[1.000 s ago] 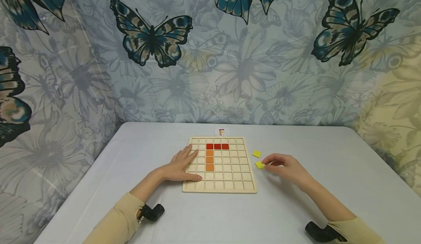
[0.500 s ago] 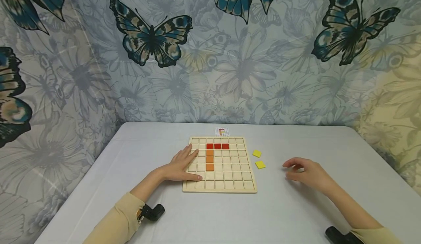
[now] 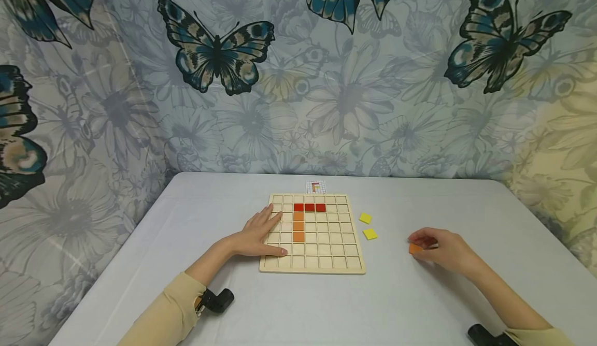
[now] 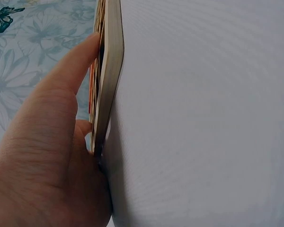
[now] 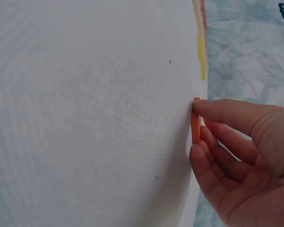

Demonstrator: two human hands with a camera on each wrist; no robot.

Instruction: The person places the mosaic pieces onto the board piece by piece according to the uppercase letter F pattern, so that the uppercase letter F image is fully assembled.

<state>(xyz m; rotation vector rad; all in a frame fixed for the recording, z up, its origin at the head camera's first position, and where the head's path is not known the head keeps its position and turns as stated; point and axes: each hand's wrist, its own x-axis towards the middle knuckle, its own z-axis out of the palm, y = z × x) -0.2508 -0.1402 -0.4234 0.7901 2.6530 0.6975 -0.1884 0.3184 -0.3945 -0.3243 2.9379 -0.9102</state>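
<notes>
A wooden grid board lies on the table, with a row of three red tiles and a column of three orange tiles set in its squares. My left hand rests on the board's left side, fingers spread; the left wrist view shows the thumb along the board's edge. Off to the right of the board, my right hand pinches a loose orange square tile between thumb and finger, low at the tablecloth. Two yellow tiles lie between the board and that hand.
Behind the board lies a small pattern card with a printed grid. A white cloth covers the table. Beyond its back edge stands a butterfly-patterned backdrop.
My right hand has left the nearer yellow tile and moved right. It now pinches an orange tile. Both yellow tiles remain on the table, and my left hand stays on the board.
</notes>
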